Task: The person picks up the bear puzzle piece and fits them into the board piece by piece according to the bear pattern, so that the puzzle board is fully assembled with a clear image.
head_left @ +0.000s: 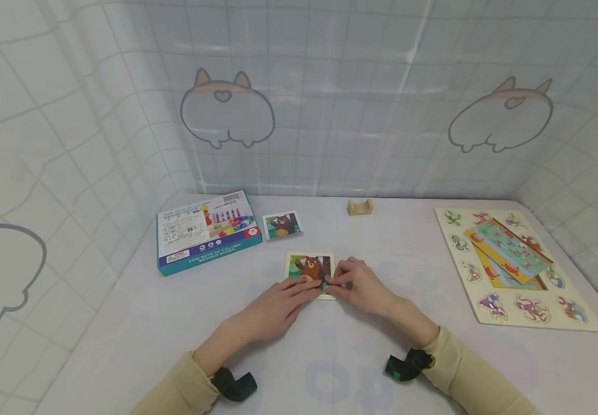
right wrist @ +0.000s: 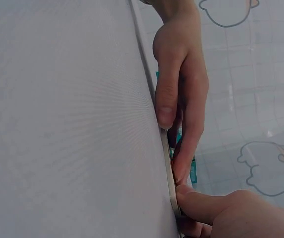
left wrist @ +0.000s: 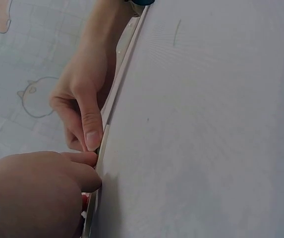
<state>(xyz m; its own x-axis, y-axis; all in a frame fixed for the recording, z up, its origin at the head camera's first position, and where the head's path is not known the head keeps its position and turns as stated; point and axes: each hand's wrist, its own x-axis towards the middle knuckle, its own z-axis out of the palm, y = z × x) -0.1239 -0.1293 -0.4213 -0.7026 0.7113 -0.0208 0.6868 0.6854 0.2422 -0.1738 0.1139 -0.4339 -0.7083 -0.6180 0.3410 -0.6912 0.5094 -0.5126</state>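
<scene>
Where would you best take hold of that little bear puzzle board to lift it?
By its far edge, from behind: the bear puzzle board lies flat on the table, and the left hand and right hand cover its near edge.

Bright, even, soft light with faint shadows; the head view bends at its edges, wrist views slightly blurred.

Both hands cover the bear puzzle's (head_left: 309, 268) lower right corner; box (head_left: 206, 231) print unreadable.
</scene>
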